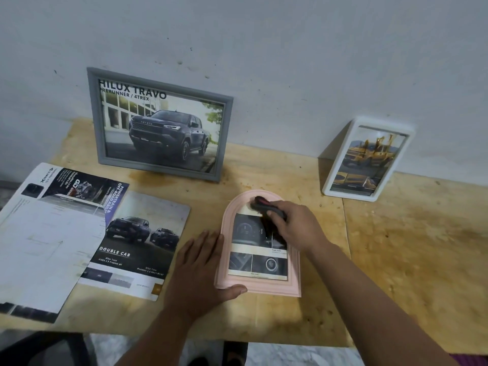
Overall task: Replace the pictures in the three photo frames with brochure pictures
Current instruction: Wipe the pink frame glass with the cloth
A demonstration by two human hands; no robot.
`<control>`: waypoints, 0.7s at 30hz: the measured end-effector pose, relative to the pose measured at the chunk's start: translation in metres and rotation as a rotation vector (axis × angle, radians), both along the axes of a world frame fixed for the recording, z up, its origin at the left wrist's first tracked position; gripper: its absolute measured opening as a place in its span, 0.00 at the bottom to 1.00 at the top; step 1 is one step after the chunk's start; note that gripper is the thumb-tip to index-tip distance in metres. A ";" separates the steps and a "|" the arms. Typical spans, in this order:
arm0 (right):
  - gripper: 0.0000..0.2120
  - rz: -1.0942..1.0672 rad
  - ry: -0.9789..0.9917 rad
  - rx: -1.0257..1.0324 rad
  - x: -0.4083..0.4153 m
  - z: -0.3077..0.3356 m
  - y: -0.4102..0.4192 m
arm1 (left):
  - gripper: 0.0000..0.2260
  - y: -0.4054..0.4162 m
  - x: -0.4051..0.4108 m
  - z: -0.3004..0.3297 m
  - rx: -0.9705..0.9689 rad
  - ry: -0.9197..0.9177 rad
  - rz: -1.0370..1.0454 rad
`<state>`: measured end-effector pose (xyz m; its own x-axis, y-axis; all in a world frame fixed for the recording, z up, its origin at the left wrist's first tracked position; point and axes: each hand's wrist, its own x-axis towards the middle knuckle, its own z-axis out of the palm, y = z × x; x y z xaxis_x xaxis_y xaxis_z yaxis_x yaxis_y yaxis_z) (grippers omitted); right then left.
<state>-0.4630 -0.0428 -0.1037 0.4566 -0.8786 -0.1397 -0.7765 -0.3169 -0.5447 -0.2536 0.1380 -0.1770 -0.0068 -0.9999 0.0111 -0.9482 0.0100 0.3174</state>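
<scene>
Right hand (293, 224) grips a dark tool (266, 207) (scissors or a cutter, hard to tell) over the arched top of the pink frame (260, 285), which lies flat, long axis running away from the person; left hand (200, 262), fingers straight, steadies its near-left edge.

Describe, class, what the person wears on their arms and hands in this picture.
Nothing shows: the left hand and right hand are bare, with no gloves, rings or watch visible. Both forearms are uncovered as far as the picture's lower edge; no sleeve appears.
</scene>
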 end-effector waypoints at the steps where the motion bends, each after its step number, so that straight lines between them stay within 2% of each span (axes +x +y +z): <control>1: 0.11 0.054 0.050 -0.040 0.001 -0.006 0.004 | 0.52 0.000 0.000 0.000 0.002 0.000 -0.001; 6: 0.12 0.273 0.142 -0.197 -0.014 -0.021 0.030 | 0.52 0.000 0.000 0.000 -0.016 -0.010 -0.005; 10: 0.14 0.409 0.168 -0.168 -0.030 -0.018 0.060 | 0.52 0.001 0.000 0.002 -0.004 -0.014 -0.011; 13: 0.14 0.427 0.132 -0.076 -0.035 -0.008 0.070 | 0.52 0.000 0.000 0.001 -0.001 -0.017 -0.010; 15: 0.11 0.276 -0.037 0.195 -0.032 0.005 0.066 | 0.52 0.000 0.000 0.001 -0.001 -0.018 -0.009; 17: 0.09 -0.014 -0.309 0.502 -0.025 0.017 0.057 | 0.52 0.001 0.001 0.001 -0.001 -0.015 -0.010; 19: 0.09 -0.261 -0.478 0.600 -0.019 0.020 0.042 | 0.52 0.000 0.001 0.002 0.001 -0.017 -0.013; 21: 0.11 -0.367 -0.491 0.618 -0.009 0.018 0.031 | 0.52 0.000 0.000 0.003 0.010 -0.024 -0.012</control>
<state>-0.4717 -0.0116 -0.0861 0.2929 -0.8136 -0.5023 -0.4040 0.3708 -0.8362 -0.2535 0.1381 -0.1745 -0.0188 -0.9998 0.0009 -0.9553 0.0182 0.2952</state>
